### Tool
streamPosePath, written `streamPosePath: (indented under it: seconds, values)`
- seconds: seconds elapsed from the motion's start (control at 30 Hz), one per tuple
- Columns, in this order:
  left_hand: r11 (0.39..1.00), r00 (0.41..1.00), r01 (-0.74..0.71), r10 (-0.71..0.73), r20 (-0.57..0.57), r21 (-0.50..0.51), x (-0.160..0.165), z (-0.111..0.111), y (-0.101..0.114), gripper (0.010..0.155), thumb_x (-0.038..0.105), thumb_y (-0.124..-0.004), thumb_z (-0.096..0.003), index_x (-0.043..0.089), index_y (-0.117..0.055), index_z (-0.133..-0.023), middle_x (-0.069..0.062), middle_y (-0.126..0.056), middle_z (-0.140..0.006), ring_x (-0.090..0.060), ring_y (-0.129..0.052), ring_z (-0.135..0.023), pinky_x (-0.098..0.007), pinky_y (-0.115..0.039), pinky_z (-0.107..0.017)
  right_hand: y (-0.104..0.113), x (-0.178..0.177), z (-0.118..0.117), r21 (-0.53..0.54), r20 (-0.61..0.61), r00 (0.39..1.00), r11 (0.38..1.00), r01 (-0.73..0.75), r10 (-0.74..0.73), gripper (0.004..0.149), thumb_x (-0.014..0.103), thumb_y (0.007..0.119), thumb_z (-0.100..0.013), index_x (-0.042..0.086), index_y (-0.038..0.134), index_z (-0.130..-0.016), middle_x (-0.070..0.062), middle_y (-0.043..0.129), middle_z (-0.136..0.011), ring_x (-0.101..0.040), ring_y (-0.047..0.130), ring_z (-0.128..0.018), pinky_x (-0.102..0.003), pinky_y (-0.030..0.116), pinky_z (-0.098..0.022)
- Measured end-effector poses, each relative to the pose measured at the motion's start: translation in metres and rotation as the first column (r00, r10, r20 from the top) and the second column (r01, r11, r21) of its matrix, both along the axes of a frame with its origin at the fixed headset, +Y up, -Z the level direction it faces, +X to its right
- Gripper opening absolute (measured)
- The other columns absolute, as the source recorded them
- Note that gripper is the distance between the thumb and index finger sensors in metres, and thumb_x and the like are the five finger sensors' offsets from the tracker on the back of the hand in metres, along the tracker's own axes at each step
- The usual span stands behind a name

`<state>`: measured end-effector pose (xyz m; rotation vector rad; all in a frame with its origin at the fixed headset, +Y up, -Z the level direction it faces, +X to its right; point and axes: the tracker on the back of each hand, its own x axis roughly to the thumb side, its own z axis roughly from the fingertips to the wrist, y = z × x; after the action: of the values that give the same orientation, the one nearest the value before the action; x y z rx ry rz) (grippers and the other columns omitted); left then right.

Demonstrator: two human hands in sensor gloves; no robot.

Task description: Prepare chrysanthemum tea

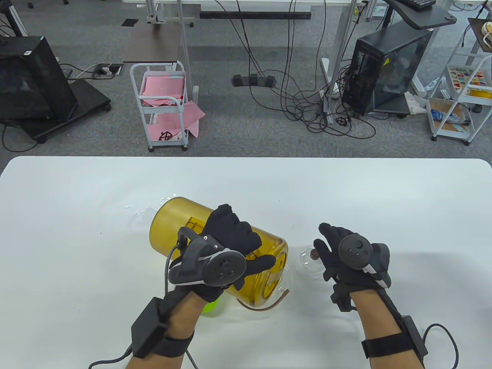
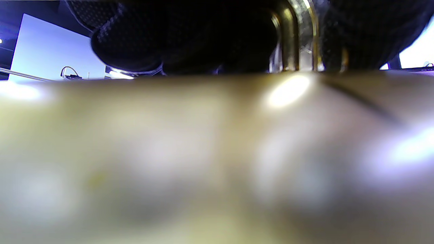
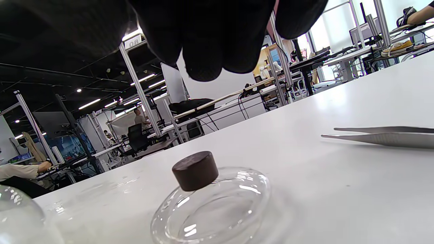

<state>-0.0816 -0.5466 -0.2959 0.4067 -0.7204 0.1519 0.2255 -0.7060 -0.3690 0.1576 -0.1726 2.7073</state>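
A large amber see-through pitcher (image 1: 173, 226) hangs tilted over the white table, its mouth low and toward the near side. My left hand (image 1: 234, 238) grips it by the handle; in the left wrist view my fingers (image 2: 135, 37) curl round the amber handle (image 2: 291, 40), and the blurred pitcher wall (image 2: 203, 152) fills the frame. A glass lid with a dark wooden knob (image 1: 309, 258) (image 3: 210, 200) lies flat on the table. My right hand (image 1: 330, 246) hovers just above and beside it, its fingers (image 3: 203, 51) relaxed and holding nothing.
A thin brown curved handle (image 1: 269, 305) shows under the pitcher's mouth, and a rounded glass vessel (image 3: 17, 217) sits left of the lid. A green object (image 1: 210, 306) peeks from under my left wrist. Metal tweezers (image 3: 379, 135) lie right of the lid. The table edge (image 1: 246, 158) is far.
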Motion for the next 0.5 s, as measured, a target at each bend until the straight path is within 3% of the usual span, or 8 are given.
streamPosePath:
  seconds: [0.5]
  values:
    - [1.000,1.000,0.000,0.000,-0.001,-0.003,-0.0002,-0.0006,0.0000,0.050,0.072,-0.088,-0.0453,0.025,-0.099,-0.057,-0.004,-0.103,-0.049,-0.035,-0.094,-0.053,-0.069,-0.055,-0.074,-0.0011,-0.0006,-0.0002,-0.005,-0.004,1.000,1.000,-0.007,0.007,0.060,0.056,0.068,-0.056,0.027,0.064,-0.109,-0.003,0.071,-0.106,-0.036,0.072,-0.104,-0.065,0.052,-0.075]
